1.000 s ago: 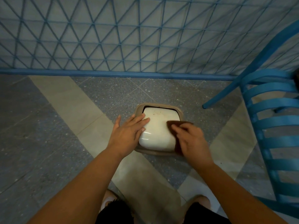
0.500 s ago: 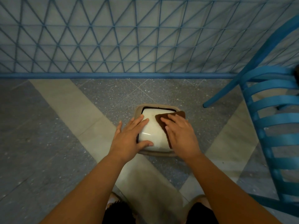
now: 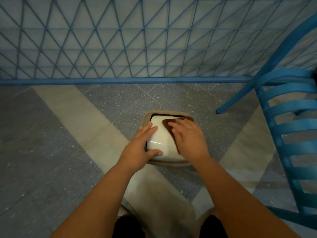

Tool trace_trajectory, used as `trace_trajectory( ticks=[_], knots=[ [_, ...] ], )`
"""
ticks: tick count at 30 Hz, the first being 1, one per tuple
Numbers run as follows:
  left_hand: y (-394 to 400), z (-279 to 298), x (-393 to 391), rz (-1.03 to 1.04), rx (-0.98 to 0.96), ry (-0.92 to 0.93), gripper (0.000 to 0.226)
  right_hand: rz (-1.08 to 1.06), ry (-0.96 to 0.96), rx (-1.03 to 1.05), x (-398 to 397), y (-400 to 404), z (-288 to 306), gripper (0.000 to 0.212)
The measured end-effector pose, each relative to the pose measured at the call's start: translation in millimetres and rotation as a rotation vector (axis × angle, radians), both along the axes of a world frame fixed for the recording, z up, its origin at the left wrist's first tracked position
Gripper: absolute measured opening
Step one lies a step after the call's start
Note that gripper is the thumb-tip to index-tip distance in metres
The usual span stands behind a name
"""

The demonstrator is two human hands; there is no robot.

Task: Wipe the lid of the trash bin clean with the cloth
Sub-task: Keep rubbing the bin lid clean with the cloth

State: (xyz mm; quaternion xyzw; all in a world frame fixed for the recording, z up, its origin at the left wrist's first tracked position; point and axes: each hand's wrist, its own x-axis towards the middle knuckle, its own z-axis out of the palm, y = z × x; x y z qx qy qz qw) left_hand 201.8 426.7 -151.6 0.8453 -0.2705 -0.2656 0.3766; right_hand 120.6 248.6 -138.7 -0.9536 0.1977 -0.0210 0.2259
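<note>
My right hand presses the cloth flat on the lid (its far right part); my left hand, fingers straight, steadies the lid's left edge.

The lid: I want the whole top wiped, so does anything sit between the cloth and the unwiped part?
Yes. The left hand rests on the left side of the lid, fingers and thumb lying on it. The right hand presses the cloth on the right side. The middle strip is bare.
</note>
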Motion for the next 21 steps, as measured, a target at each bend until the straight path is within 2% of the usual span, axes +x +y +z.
trace_trajectory(
  ticks=[4,8,11,13,18,21],
  knots=[
    [1.6,2.5,7.4,-0.055,0.085,-0.059,0.083,-0.212,-0.027,0.33,-8.5,-16.1,-2.1,0.035],
    [-0.6,13.2,11.5,0.071,0.127,-0.182,0.069,-0.328,-0.077,0.344,-36.6,4.3,-4.8,0.04],
    [-2.1,20.9,9.1,0.125,0.195,-0.206,0.061,-0.364,-0.031,0.358,-52.1,32.4,-6.6,0.049],
    [-5.4,23.4,3.2,0.126,0.228,-0.134,0.071,-0.372,0.006,0.334,-57.9,52.4,-6.4,0.051],
    [-15.0,23.3,-11.0,0.065,0.295,0.021,0.112,-0.304,0.007,0.218,-69.9,77.6,-4.1,0.047],
    [-16.7,21.3,-8.9,0.016,0.302,0.052,0.12,-0.223,-0.033,0.183,-83.5,72.3,-4.6,0.043]
  ],
)
